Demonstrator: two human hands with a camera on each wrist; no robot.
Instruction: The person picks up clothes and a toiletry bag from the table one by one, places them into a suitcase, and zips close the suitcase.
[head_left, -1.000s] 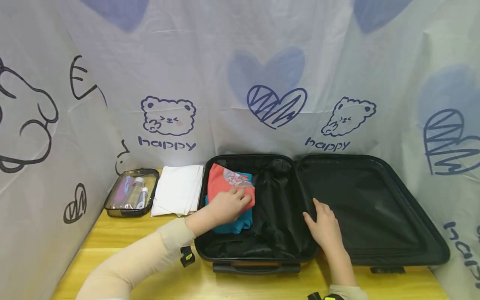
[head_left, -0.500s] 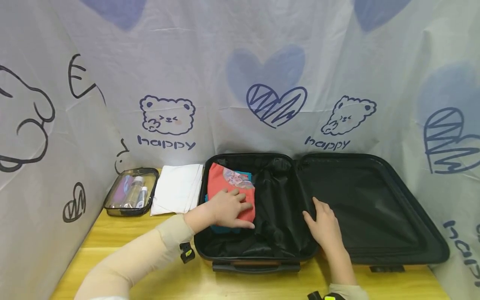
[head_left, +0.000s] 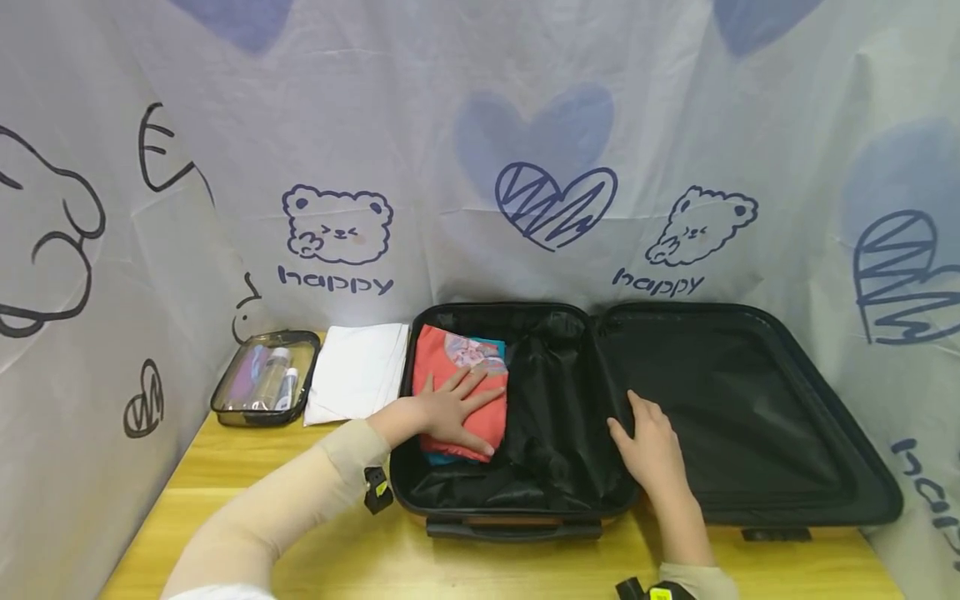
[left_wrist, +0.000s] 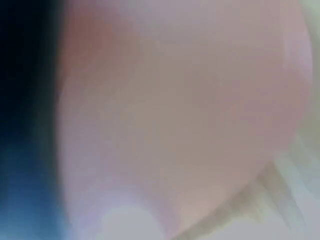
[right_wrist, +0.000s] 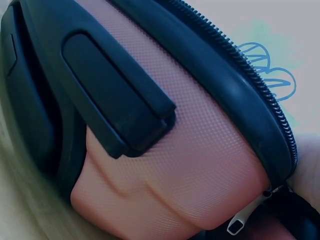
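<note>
Curtain [head_left: 562, 50]: hung behind the suitcase [head_left: 558, 417], printed with hearts, bears and the word "happy".
Clear pouch [head_left: 258, 418]: set on the yellow counter [head_left: 360, 554], well left of the suitcase, black-edged, packed with a bottle [head_left: 272, 379], a small tube [head_left: 287, 390] and something purple [head_left: 243, 379].
White stack [head_left: 356, 371]: folded, just beside the suitcase's left wall, between suitcase and pouch.
Left hand [head_left: 453, 412]: laid over the red cloth [head_left: 487, 422] inside the suitcase, with fingers straight and spread, gripping nothing.
Red cloth: folded, with a printed patch, in the left part of the suitcase, partly covered by the left hand.
Blue cloth [head_left: 498, 346]: under the red cloth inside the suitcase, peeking out at far and near edges.
Suitcase: black-lined, with a black handle [head_left: 513, 531] on the near side; pink and finely textured on the shell [right_wrist: 210, 155], as seen from the right wrist.
Right hand [head_left: 651, 442]: resting at the suitcase's right rim, by the lid [head_left: 750, 408], with fingers relaxed and thumb apart.
Lid: folded out flat, right of the suitcase.
</note>
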